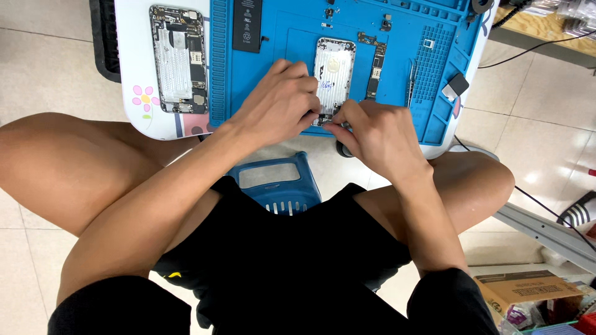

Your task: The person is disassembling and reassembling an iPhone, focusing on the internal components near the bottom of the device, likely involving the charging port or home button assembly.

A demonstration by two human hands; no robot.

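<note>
Left hand (pixel 279 102) and right hand (pixel 375 133) close together, fingers pinched.

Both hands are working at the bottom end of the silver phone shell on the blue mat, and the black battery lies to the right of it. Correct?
Not quite: the head view shows the black battery left of the silver phone shell, not right. The left hand and right hand do work at its bottom end on the blue mat.

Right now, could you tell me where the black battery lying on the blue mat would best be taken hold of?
Probably by its two long edges, near the middle, coming straight down from above. The black battery lies flat on the blue mat, lengthwise away from the person, with bare mat along both long sides. Both hands are busy at the silver phone shell, so nothing blocks it.
</note>
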